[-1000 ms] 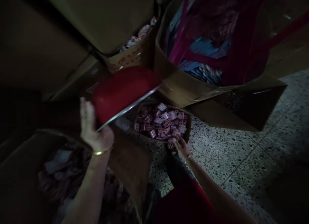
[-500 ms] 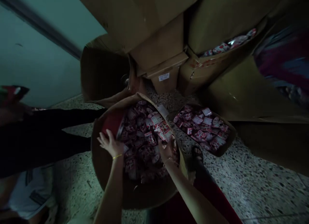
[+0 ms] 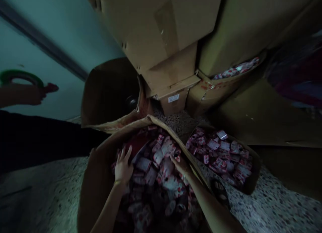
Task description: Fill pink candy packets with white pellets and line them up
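Down inside a large open carton point(image 3: 92, 192), I watch two hands at work among a heap of small red-and-white packets point(image 3: 144, 164). The left hand point(image 3: 123, 169) reaches over the near left part of the heap, fingers spread, its tips by a red bowl point(image 3: 139, 142) that sits partly sunk in the packets towards the far side of the carton; it is too dim for me to tell whether they press on it. The right hand point(image 3: 181, 166) is well apart from the left, low against the carton's right wall, with its fingers partly bent at the packets there; I cannot tell whether they grip any. A yellow bangle point(image 3: 117, 182) circles the left wrist. Just to the right of the carton I see a smaller box point(image 3: 253, 189) full of similar packets, standing on the speckled floor point(image 3: 284, 199), with a sandalled foot point(image 3: 220, 191) near it. Beyond the big carton, another open carton point(image 3: 108, 89) leans to the left, and closed boxes point(image 3: 151, 21) are stacked in the middle, a white label point(image 3: 173, 98) on a lower one. At my far left, a co-worker's hand point(image 3: 27, 94) is beside a green ring point(image 3: 25, 74), against a pale blue wall point(image 3: 60, 42).
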A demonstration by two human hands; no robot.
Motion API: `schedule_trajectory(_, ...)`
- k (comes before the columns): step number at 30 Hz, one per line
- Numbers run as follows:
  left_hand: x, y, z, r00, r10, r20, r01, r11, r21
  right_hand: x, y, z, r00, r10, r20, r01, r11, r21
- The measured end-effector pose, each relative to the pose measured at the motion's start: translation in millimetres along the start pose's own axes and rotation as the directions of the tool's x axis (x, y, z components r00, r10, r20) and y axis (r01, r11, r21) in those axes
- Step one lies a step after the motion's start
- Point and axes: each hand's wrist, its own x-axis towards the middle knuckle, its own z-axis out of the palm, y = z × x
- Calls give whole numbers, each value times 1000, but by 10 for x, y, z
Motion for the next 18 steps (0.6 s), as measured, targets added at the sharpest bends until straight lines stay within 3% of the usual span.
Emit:
schedule_trajectory(2, -50, -98, 246, 993, -47, 111, 56, 995, -77, -6, 91, 123, 999, -29, -17, 29, 1000, 11)
schedule_trajectory(4, -24, -108, 499, 981, -126, 147, 146, 981, -129, -38, 200, 296, 999, -48, 16, 47, 998, 48)
schedule_trajectory(6, 20, -85, 684, 979, -127, 162, 160, 965, -209, -106, 306, 480, 999, -40, 36, 37, 997, 64)
schedule_trajectory(10, 83, -187, 801, 976, -24, 216, 120, 888, -444, -282, 492, 719, 992, -113, 54, 112, 993, 27)
schedule_trajectory(14, 155, -408, 727, 937, -58, 345, 272, 740, -616, -416, 564, 652, 989, -132, 67, 135, 990, -50)
schedule_trajectory(18, 244, -584, 767, 847, -180, 500, 506, 557, -658, -530, 553, 357, 995, -70, 75, 75, 995, -69)
